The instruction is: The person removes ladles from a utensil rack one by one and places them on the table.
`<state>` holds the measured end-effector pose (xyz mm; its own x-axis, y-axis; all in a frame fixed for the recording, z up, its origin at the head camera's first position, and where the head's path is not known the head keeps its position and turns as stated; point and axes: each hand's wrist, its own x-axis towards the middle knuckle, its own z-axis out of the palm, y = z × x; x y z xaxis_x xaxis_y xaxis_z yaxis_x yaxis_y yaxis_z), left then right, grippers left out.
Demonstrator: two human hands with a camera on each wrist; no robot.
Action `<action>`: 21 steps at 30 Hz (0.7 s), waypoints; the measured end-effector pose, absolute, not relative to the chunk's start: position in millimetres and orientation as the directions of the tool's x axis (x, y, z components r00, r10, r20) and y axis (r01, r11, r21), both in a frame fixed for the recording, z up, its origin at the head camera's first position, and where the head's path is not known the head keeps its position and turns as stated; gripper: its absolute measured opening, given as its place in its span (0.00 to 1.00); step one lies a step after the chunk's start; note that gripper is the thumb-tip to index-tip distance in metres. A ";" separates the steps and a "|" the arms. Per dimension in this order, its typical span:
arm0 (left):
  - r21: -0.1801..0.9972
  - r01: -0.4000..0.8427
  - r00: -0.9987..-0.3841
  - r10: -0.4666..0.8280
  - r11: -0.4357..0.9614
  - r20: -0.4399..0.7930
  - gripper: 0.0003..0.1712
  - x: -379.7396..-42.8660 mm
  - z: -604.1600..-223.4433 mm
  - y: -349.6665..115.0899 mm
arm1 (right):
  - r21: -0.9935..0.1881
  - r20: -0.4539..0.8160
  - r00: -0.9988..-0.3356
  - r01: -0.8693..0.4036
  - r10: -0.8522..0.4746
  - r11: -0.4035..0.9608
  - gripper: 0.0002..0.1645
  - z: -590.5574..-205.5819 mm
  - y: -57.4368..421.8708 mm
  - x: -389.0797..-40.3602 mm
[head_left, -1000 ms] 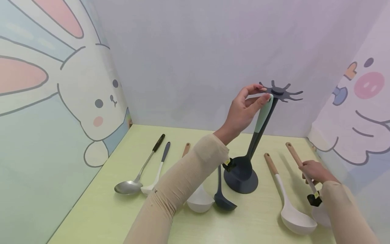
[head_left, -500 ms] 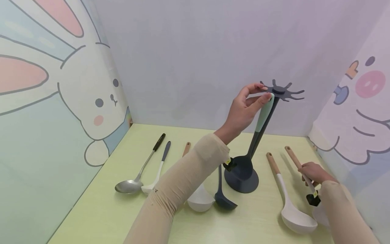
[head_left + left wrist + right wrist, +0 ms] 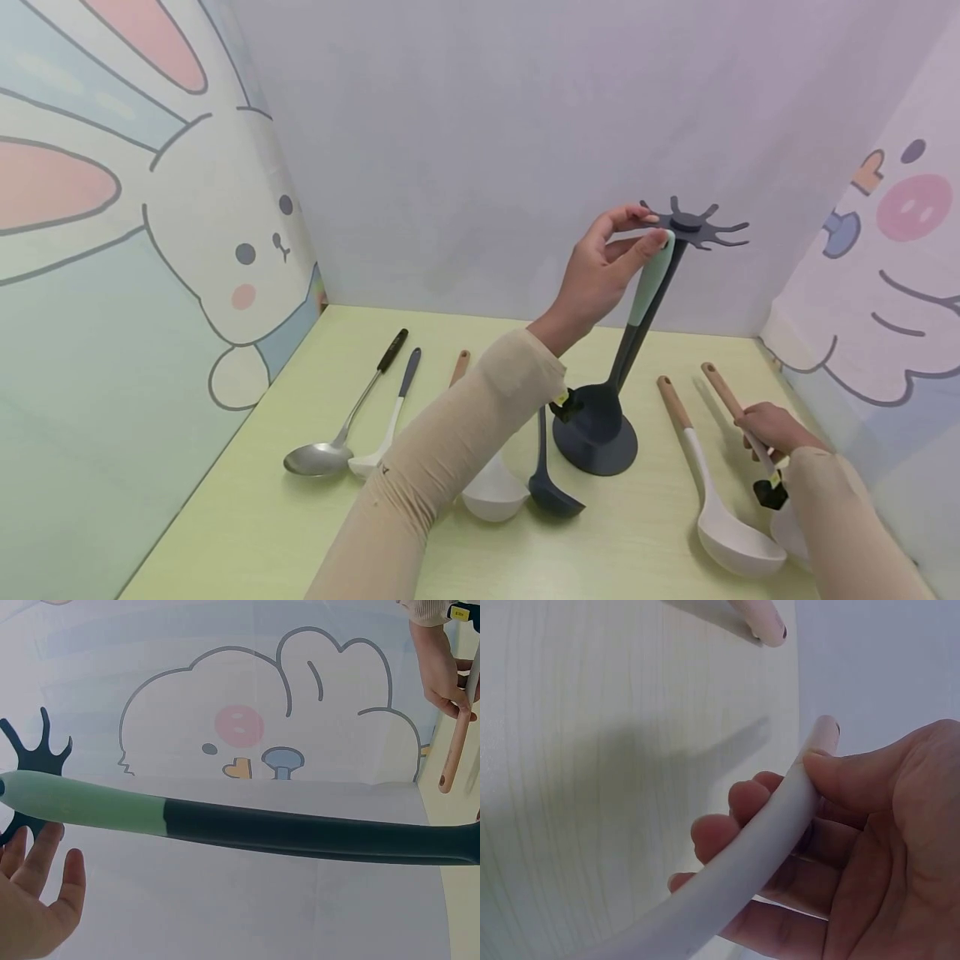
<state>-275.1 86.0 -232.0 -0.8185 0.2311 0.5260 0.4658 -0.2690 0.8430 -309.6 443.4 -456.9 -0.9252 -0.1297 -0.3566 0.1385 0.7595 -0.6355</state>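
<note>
A dark ladle with a mint-green handle [image 3: 651, 287] leans along the post of a dark utensil rack [image 3: 686, 223] with curved prongs. My left hand [image 3: 596, 271] is at the top of this ladle, thumb on the handle's end and fingertips by a prong. In the left wrist view, those fingers [image 3: 51, 844] curl close beneath the green handle [image 3: 90, 806]. At the right, my right hand [image 3: 776, 429] grips a white ladle with a wooden handle [image 3: 722, 390]. Its thumb and fingers wrap the white shaft [image 3: 757, 844]; the sleeve partly hides the bowl.
Another white ladle with a wooden handle [image 3: 738, 542] lies just left of the held one. Left of the rack's round base [image 3: 600, 457] lie a dark ladle [image 3: 553, 498], a white ladle [image 3: 495, 496] partly under my left sleeve, a grey-handled white ladle [image 3: 393, 417] and a steel spoon [image 3: 318, 458].
The handle end of the ladle in my right hand has dipped slightly. The white ladle beside it has shifted a little to the right. My left hand stays at the green handle.
</note>
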 end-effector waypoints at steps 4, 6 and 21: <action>0.844 0.469 -0.819 0.230 -0.259 0.526 0.19 -276.0 -233.3 85.9 | -0.635 -0.359 -0.924 0.141 -0.129 0.759 0.15 -456.3 441.7 -309.8; 0.845 0.470 -0.819 0.231 -0.254 0.525 0.19 -276.3 -234.0 85.9 | -0.631 -0.361 -0.924 0.144 -0.124 0.762 0.15 -456.7 441.1 -309.5; 0.846 0.476 -0.818 0.232 -0.239 0.526 0.19 -275.9 -233.0 85.5 | -0.627 -0.360 -0.926 0.149 -0.115 0.765 0.17 -463.3 440.2 -312.9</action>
